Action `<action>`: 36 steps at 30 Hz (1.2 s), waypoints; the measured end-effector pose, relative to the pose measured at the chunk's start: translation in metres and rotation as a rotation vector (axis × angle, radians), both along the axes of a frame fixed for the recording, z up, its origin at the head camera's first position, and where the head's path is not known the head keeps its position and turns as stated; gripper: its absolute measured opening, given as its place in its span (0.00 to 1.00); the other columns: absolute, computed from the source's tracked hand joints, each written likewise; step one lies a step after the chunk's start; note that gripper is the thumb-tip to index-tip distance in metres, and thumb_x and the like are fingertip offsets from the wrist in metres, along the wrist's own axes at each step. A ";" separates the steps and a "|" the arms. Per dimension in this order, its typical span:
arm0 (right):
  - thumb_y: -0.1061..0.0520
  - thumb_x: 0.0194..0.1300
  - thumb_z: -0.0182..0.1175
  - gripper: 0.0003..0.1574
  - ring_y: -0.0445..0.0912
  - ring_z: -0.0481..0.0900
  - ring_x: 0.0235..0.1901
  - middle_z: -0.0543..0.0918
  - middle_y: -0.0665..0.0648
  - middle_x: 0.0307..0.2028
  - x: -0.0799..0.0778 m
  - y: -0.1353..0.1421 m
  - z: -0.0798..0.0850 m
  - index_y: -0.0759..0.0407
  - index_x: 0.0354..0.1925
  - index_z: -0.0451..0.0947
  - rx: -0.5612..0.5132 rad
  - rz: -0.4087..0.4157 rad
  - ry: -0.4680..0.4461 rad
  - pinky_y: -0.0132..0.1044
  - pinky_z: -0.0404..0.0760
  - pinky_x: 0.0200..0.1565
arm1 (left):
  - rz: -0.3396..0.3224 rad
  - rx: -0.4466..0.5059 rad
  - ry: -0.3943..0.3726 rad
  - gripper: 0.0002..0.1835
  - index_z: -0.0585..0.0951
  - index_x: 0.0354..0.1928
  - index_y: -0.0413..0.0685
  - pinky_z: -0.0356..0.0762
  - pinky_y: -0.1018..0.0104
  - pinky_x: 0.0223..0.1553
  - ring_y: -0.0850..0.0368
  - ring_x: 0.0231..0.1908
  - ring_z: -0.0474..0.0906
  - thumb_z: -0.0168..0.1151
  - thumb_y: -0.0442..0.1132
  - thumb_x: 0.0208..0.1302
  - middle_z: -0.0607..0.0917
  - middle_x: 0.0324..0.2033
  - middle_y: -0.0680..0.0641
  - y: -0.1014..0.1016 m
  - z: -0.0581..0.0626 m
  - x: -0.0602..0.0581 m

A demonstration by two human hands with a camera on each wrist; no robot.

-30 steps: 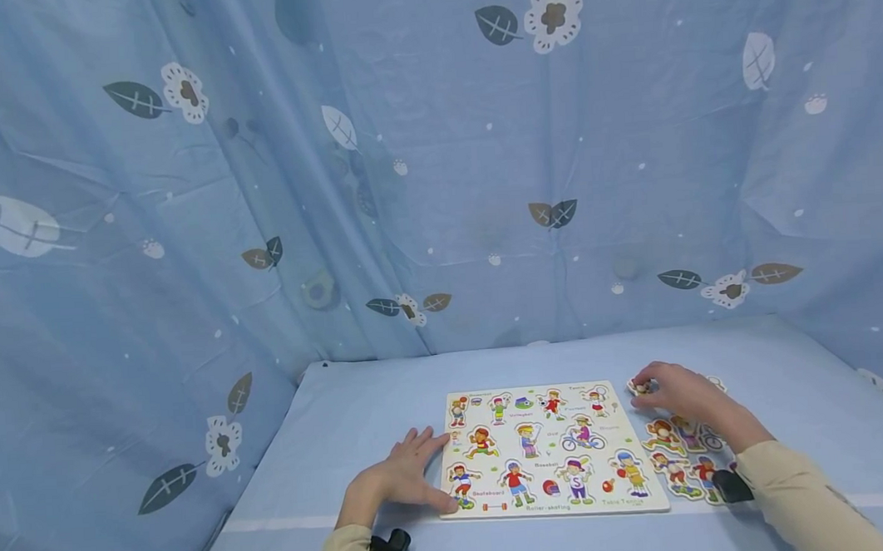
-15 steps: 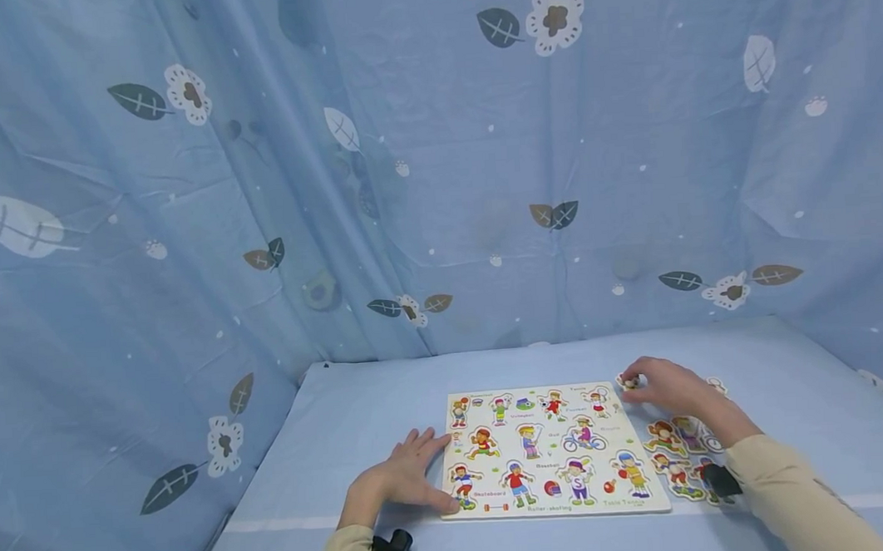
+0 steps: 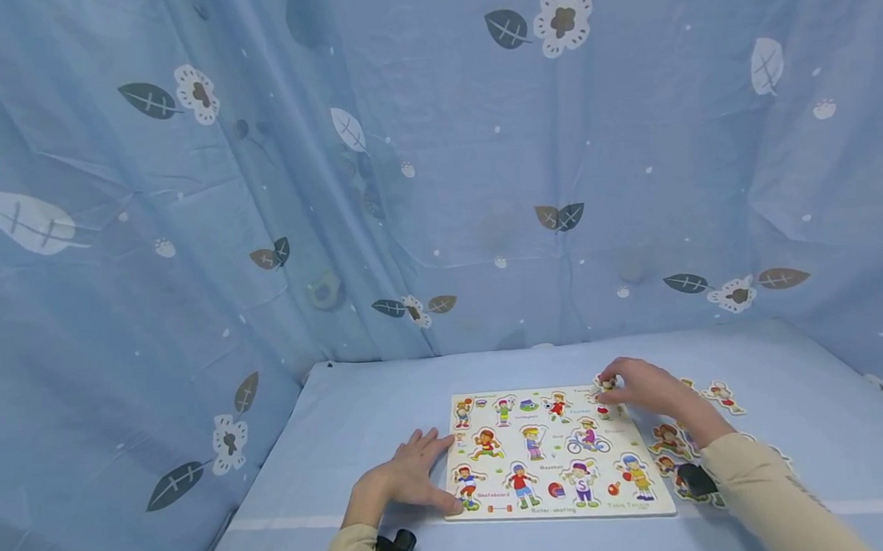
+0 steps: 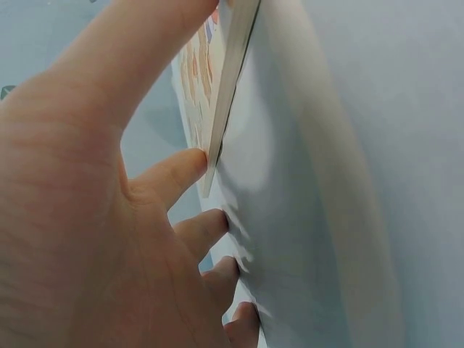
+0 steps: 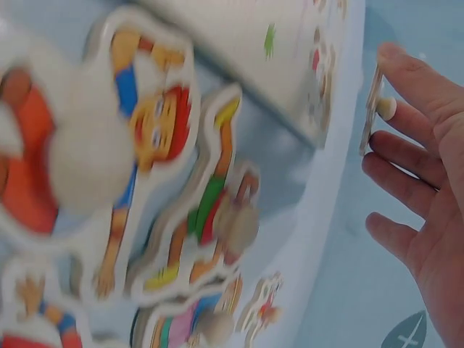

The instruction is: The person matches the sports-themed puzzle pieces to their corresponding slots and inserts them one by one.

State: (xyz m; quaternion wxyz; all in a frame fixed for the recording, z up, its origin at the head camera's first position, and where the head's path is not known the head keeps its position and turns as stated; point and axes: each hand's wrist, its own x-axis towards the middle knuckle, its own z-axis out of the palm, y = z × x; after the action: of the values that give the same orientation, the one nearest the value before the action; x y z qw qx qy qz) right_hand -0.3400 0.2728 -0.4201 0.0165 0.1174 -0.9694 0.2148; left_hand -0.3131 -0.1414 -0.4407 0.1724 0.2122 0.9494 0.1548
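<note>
A flat puzzle board (image 3: 566, 517) printed with children playing sports lies on the table. At its left edge my left hand (image 3: 405, 477) rests with fingers spread, the thumb at the front corner; in the left wrist view the index fingertip (image 4: 192, 161) touches the board's edge. My right hand (image 3: 645, 388) pinches a small knobbed puzzle piece (image 3: 606, 382) over the board's back right corner. Seen edge-on in the right wrist view, this puzzle piece (image 5: 371, 109) stands upright, its round knob (image 5: 386, 109) between thumb and fingers. Its picture is turned away there.
Several loose knobbed pieces lie right of the board, among them a running figure (image 3: 671, 440) and a separate piece (image 3: 723, 396) farther back. My right forearm (image 3: 767, 491) covers some of them. A blue patterned curtain (image 3: 481, 182) hangs behind the table.
My right hand has moved left with the puzzle piece, from the loose pieces to over the board's back right corner. My left hand stays at the board's left edge.
</note>
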 end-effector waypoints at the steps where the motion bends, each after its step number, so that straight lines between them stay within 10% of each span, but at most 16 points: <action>1: 0.46 0.62 0.69 0.25 0.61 0.79 0.51 0.82 0.64 0.49 -0.001 -0.003 0.000 0.63 0.50 0.82 -0.004 0.002 0.000 0.58 0.79 0.52 | 0.000 -0.001 -0.001 0.57 0.61 0.75 0.54 0.48 0.37 0.74 0.39 0.76 0.45 0.74 0.66 0.44 0.57 0.76 0.42 0.000 0.000 0.000; 36: 0.48 0.62 0.69 0.23 0.51 0.81 0.47 0.83 0.55 0.48 -0.023 -0.084 -0.005 0.59 0.51 0.82 -0.103 0.062 0.015 0.51 0.82 0.49 | -0.011 0.014 -0.002 0.56 0.62 0.75 0.54 0.47 0.38 0.74 0.39 0.76 0.45 0.74 0.65 0.44 0.57 0.76 0.41 0.000 0.005 0.003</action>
State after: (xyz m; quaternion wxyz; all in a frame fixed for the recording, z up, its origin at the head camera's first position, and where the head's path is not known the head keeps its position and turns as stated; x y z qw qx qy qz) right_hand -0.3633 0.1887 -0.4251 0.0233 0.1481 -0.9528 0.2638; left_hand -0.3097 -0.1419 -0.4356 0.1727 0.2186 0.9469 0.1604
